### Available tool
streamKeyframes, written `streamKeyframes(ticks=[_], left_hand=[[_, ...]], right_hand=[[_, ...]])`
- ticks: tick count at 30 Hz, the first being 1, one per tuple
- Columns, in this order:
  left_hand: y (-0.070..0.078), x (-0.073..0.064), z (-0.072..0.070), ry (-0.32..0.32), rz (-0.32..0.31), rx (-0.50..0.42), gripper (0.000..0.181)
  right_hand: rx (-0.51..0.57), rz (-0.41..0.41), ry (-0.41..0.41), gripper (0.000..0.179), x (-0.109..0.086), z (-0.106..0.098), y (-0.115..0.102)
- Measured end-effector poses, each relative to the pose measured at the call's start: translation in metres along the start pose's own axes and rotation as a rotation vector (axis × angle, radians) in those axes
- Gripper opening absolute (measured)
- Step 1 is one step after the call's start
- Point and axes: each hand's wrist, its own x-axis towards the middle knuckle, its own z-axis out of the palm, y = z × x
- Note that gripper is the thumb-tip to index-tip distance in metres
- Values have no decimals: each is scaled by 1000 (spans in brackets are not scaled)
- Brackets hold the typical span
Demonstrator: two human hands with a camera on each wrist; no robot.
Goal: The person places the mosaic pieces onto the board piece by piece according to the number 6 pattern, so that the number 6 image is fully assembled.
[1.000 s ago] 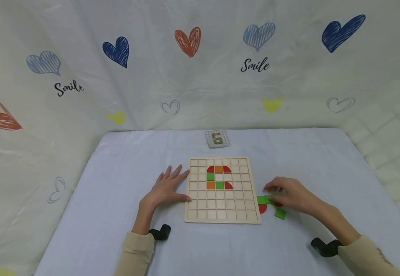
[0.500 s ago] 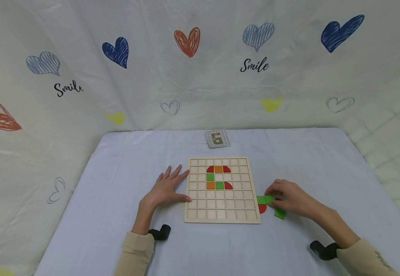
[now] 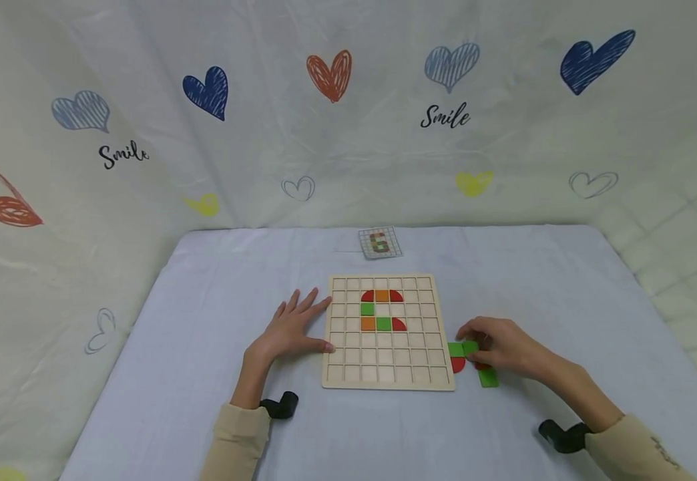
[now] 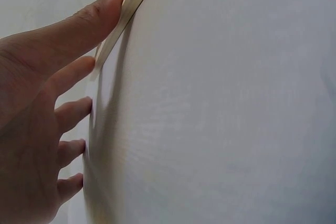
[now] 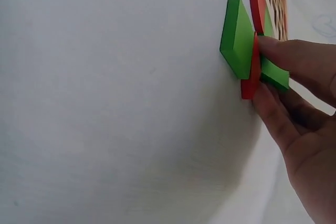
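While the spread left hand (image 3: 288,333) touches the board (image 3: 390,371), the right hand (image 3: 501,344) pinches a red piece (image 5: 255,67).

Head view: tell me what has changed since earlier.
The loose green tile nearest the person has turned squarer to the board and slid slightly toward the person. The right hand has eased slightly the same way; no clear grasp or release shows. The left hand still touches the board's left edge; board, set tiles and card stayed put.
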Motion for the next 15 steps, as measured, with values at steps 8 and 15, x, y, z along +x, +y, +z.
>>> streamKeyframes(ticks=[8,15], left_hand=[[-1,0,0,-1,6,-1,100],[-2,0,0,0,6,3,100]], right_hand=[[15,32,28,20,0,0,2],[45,80,62,22,0,-1,2]])
